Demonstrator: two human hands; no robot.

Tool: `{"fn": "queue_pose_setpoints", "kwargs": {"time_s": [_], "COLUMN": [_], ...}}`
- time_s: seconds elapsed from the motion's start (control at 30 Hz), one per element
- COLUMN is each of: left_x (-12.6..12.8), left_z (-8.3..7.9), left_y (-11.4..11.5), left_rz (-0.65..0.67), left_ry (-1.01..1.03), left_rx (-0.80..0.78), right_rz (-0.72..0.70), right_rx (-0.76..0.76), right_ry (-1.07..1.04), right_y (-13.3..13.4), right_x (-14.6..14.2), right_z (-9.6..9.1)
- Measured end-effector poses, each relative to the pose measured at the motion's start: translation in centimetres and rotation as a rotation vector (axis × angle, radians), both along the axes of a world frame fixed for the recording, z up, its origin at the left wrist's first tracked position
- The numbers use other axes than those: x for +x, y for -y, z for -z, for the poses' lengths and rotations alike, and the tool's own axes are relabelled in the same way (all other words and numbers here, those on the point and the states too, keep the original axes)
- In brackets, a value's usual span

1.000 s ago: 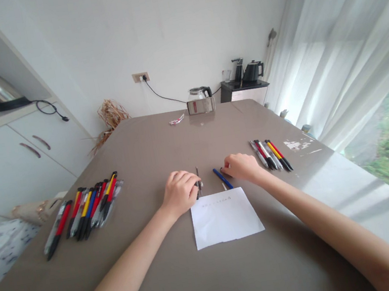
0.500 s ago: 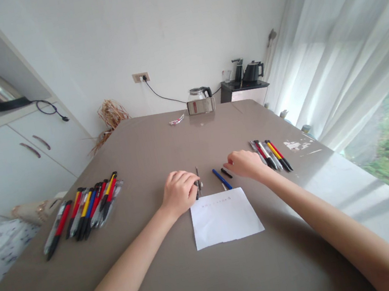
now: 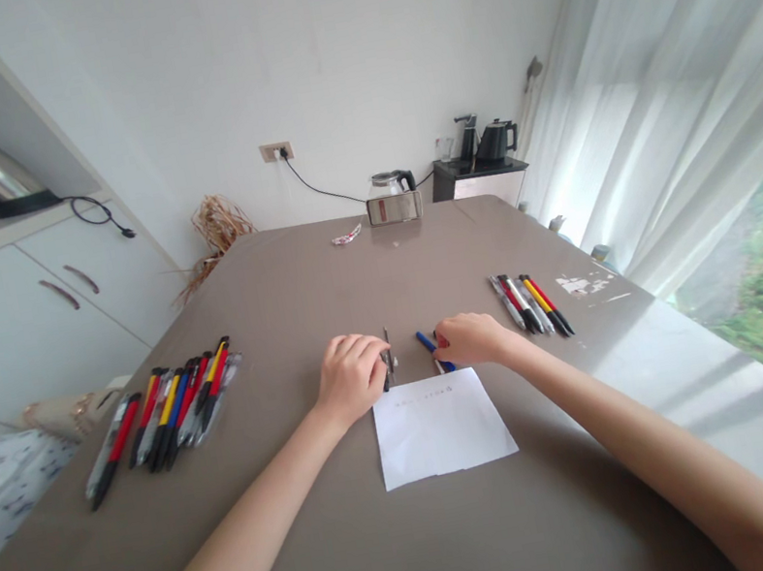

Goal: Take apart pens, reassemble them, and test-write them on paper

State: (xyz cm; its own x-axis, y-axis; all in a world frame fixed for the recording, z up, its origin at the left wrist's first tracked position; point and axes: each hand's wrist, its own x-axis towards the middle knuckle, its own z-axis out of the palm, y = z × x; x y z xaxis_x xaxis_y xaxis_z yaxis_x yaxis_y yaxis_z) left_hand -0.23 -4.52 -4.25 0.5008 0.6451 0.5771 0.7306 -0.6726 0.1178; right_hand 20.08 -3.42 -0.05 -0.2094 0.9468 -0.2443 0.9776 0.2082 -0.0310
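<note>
My left hand [image 3: 351,376] rests curled on the brown table [image 3: 325,551], its fingertips on a thin dark pen part [image 3: 388,357] just beyond the white paper sheet [image 3: 440,425]. My right hand [image 3: 471,340] lies with its fingers closed over a blue pen barrel [image 3: 427,343] at the paper's far edge. The small black piece seen before is hidden under that hand.
A row of several coloured pens [image 3: 167,410] lies at the left of the table, and a smaller row of pens [image 3: 531,304] at the right. A glass kettle [image 3: 393,196] and a wrapper [image 3: 347,234] sit at the far edge. Curtains hang at the right.
My right hand has moved left from beside the right pen row onto the blue pen barrel, covering the small black piece. My left hand has stayed put.
</note>
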Motion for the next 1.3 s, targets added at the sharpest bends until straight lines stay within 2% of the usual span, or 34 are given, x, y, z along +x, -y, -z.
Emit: {"fn": "queue_pose_setpoints", "kwargs": {"time_s": [0.17, 0.3, 0.5, 0.67, 0.73, 0.8, 0.93, 1.0, 1.13, 1.3], "left_x": [0.0, 0.0, 0.0, -0.3, -0.3, -0.3, -0.3, -0.3, -0.3, -0.2], "left_z": [0.1, 0.1, 0.2, 0.4, 0.4, 0.3, 0.3, 0.4, 0.6, 0.5], "left_y": [-0.1, 0.0, 0.0, 0.0, 0.0, 0.0, -0.2, -0.3, -0.4, -0.4], "left_rz": [0.000, -0.009, 0.046, 0.087, 0.070, 0.040, -0.032, -0.054, -0.060, -0.062], "left_ry": [-0.008, 0.000, -0.050, -0.090, -0.089, -0.070, -0.010, 0.000, 0.012, 0.037], "left_rx": [-0.006, 0.025, 0.175, 0.176, 0.149, 0.122, 0.096, 0.087, 0.073, 0.065], "right_rz": [0.021, 0.059, -0.077, -0.158, -0.144, -0.108, -0.012, -0.009, -0.058, -0.086], "right_rx": [0.024, 0.072, -0.221, -0.230, -0.215, -0.151, 0.068, 0.073, 0.011, -0.008], "right_ry": [-0.009, -0.183, -0.677, -0.813, -0.782, -0.657, -0.163, -0.020, 0.061, 0.103], "right_y": [-0.3, -0.5, 0.3, 1.2, 1.3, 1.2, 1.1, 1.1, 1.2, 1.2], "right_x": [0.1, 0.1, -1.2, -2.0, -1.8, -1.4, -0.7, -0.6, -1.0, -1.3], "right_z": [0.6, 0.3, 0.0, -0.6, -1.1, -1.6, -1.8, -1.4, -0.6, -0.6]}}
